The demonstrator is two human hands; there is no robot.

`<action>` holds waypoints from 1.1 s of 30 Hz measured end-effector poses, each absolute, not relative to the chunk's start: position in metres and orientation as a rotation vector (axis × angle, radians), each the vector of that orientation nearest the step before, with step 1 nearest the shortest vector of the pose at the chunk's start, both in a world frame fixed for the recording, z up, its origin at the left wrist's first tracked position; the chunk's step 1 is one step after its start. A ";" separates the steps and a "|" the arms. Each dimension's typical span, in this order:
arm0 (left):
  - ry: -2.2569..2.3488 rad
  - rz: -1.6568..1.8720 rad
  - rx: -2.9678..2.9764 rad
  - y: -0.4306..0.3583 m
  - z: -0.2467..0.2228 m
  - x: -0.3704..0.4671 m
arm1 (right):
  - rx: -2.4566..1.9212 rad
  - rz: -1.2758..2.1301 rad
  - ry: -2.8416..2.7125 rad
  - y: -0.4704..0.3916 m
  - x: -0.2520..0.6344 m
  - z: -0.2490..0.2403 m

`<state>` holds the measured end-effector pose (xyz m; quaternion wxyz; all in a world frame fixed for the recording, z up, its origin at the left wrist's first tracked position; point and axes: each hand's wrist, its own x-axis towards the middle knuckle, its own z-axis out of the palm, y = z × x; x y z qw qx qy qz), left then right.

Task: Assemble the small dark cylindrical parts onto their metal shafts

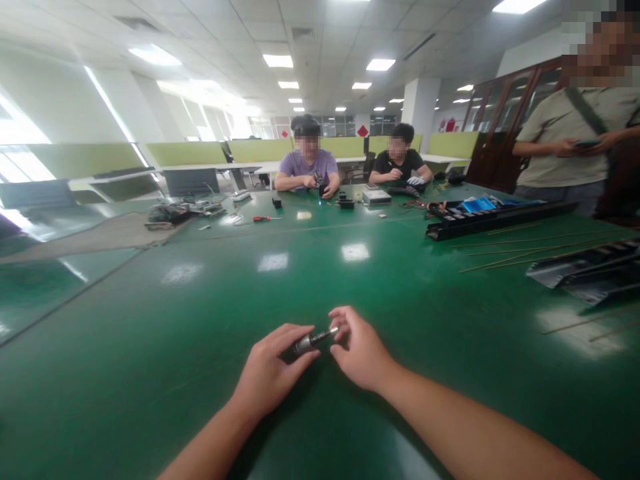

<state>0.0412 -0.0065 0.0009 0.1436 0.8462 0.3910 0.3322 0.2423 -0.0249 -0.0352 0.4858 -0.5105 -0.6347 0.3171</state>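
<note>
A small metal cylinder with a thin shaft (306,343) is held low over the green table (200,313), near the middle of the view. My left hand (275,367) wraps round its thick end, thumb below and fingers above. The shaft points up and to the right. At the shaft's bright tip is my right hand (361,350), its fingers curled and apart from the thumb. Whether those fingers touch the tip is hard to tell.
Black metal rails (475,223) and thin rods (505,257) lie at the right. A red screwdriver (260,219), a white box (377,197) and a pile of parts (175,210) are farther back. Two people sit opposite; another person stands at the right.
</note>
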 end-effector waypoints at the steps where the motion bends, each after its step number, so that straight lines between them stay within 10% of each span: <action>1: 1.128 0.976 2.434 -0.007 0.000 0.041 | -1.230 0.769 -1.549 -0.026 0.243 -0.035; 33: 1.073 0.999 2.348 -0.016 -0.001 0.052 | -1.151 0.875 -1.663 -0.037 0.248 -0.020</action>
